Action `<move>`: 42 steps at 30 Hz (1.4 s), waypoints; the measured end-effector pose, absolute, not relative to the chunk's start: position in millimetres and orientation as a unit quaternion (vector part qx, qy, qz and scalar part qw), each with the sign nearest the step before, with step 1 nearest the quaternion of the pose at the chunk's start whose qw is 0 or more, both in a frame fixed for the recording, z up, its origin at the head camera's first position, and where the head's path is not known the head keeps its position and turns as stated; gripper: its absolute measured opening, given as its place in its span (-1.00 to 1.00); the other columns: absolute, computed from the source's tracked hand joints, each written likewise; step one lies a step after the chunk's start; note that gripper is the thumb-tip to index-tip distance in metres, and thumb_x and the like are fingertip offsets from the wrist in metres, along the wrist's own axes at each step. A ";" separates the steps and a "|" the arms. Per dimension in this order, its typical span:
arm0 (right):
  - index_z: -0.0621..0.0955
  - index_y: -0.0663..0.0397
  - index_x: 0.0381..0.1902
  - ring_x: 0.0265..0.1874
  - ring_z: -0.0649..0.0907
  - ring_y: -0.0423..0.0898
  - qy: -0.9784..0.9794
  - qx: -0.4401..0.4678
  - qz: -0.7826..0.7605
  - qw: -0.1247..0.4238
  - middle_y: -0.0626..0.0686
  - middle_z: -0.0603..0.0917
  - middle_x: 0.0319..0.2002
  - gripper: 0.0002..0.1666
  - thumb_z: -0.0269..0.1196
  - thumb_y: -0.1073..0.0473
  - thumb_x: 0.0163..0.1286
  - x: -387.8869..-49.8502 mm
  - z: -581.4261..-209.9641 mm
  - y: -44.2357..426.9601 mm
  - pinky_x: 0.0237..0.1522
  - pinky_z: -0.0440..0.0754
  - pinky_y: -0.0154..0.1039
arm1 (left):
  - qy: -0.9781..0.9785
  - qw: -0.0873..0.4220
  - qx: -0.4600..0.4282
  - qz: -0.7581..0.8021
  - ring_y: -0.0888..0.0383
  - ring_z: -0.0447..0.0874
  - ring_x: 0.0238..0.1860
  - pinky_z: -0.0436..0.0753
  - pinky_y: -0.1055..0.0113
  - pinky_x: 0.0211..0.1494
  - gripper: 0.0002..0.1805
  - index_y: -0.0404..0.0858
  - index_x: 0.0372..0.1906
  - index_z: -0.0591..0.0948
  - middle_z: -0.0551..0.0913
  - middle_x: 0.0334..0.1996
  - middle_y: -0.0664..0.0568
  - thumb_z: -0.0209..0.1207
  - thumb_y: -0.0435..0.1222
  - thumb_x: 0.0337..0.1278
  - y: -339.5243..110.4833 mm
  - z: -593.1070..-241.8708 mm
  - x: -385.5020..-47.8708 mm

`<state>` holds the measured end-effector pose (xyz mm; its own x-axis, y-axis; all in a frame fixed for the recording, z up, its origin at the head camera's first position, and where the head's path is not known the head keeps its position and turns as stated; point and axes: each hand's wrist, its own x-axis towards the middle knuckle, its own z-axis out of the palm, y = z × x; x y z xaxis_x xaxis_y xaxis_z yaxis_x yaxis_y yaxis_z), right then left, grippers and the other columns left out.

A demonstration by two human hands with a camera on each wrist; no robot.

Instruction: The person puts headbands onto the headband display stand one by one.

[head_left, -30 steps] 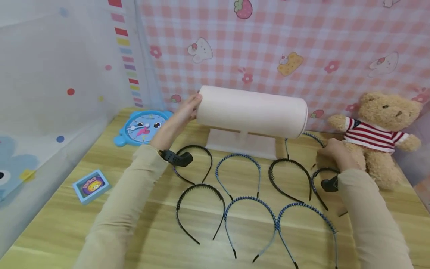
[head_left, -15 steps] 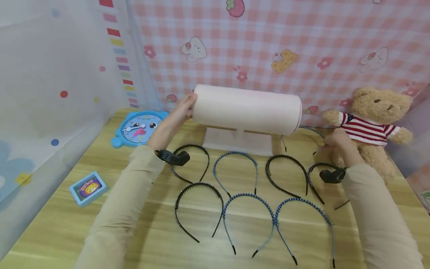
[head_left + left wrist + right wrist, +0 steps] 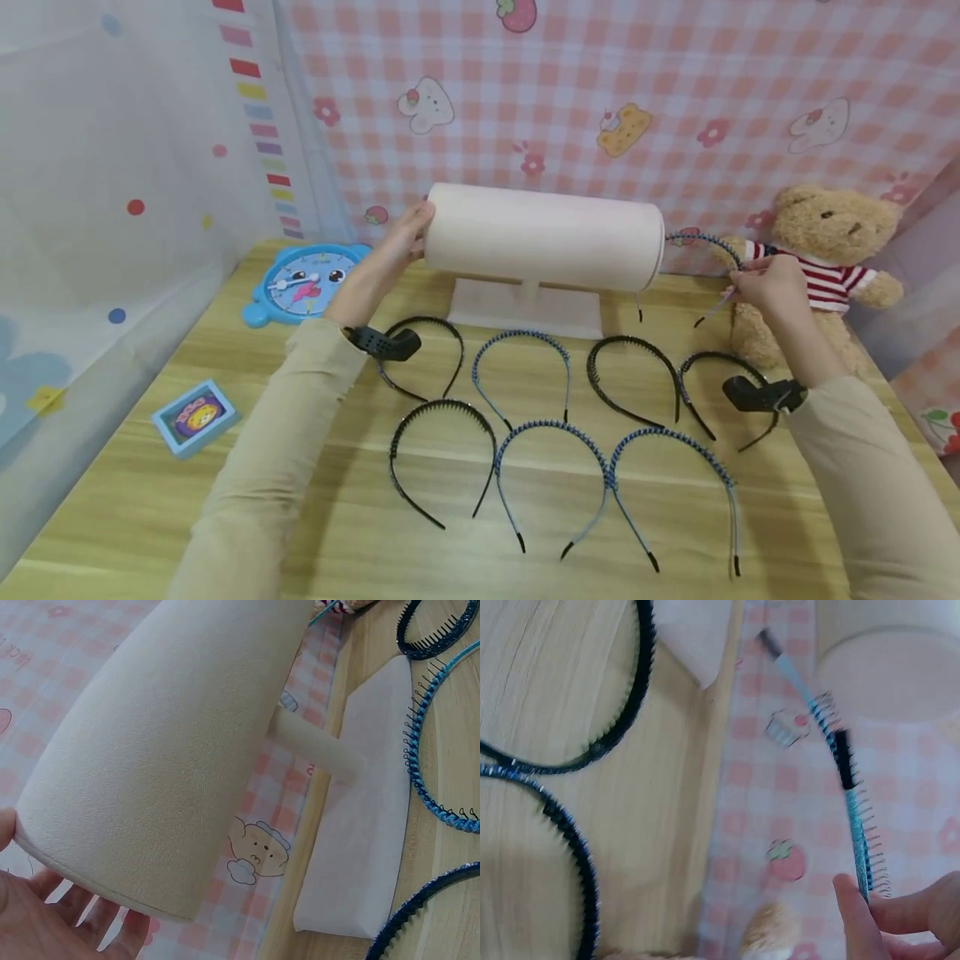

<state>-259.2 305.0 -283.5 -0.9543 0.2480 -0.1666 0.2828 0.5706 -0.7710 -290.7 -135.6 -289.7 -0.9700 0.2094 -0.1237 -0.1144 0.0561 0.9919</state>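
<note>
In the head view, my left hand rests against the left end of a cream padded roll on a T-shaped stand. Spread, fairly straight fingers touch that end in the left wrist view; their tips are hidden. My right hand pinches a blue toothed headband between thumb and fingers. This headband is raised off the table beside the roll's right end, its dark tips hanging down. In the right wrist view, the headband is seen edge-on, near the roll's round end face.
Several black and blue headbands lie in two rows before the stand base, including a blue one and a black one. A blue clock and small blue frame sit left. A teddy bear sits right, near the curtain.
My right hand has lifted the blue headband from the table behind the roll's right end, up and beside it. My left hand stays at the roll's left end. The head view has shifted slightly.
</note>
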 end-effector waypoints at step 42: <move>0.34 0.36 0.15 -0.06 0.48 0.22 0.915 -0.142 -0.310 -0.213 0.35 0.41 0.03 -0.25 0.39 0.22 0.04 -228.4 -283.7 224.7 0.00 0.50 0.09 | 0.739 0.118 0.062 0.660 -0.01 0.01 0.41 0.07 0.09 0.44 -0.34 -0.16 0.41 -0.08 0.01 0.40 -0.08 -0.37 0.08 0.36 -135.3 -289.8 -288.3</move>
